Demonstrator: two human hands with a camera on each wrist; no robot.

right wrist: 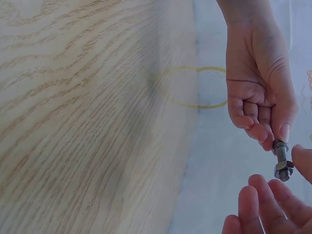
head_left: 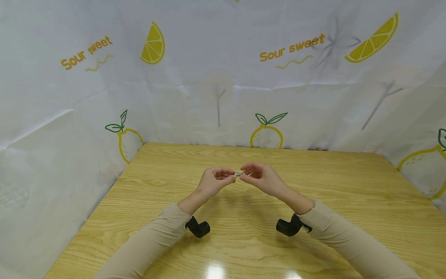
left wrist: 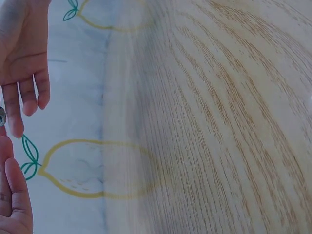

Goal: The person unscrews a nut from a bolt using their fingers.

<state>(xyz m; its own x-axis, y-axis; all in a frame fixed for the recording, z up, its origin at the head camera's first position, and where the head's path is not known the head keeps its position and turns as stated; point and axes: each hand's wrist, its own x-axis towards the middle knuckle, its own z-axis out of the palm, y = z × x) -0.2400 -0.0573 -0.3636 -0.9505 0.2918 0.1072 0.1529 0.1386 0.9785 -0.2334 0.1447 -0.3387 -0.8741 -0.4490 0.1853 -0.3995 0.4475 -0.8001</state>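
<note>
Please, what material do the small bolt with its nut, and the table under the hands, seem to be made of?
Bolt with nut: likely steel, bare grey metal, visible threads, dull shine. Table: wood-look top, pale yellow grain; the glossy light reflections suggest varnish or laminate, which one I cannot tell.

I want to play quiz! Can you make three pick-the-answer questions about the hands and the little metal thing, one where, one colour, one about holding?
1. Where is the bolt?
A. flat on the table
B. in the air between both hands
C. on a sleeve

2. What colour are the sleeves?
A. beige
B. blue
C. red

3. How does the left hand meet the bolt?
A. pinches one end
B. stays clear
C. presses it flat

Answers: 1 B, it sits above the table, between the fingertips. 2 A, both look beige. 3 A, thumb and fingers close on its end; the right hand touches its nut.
</note>
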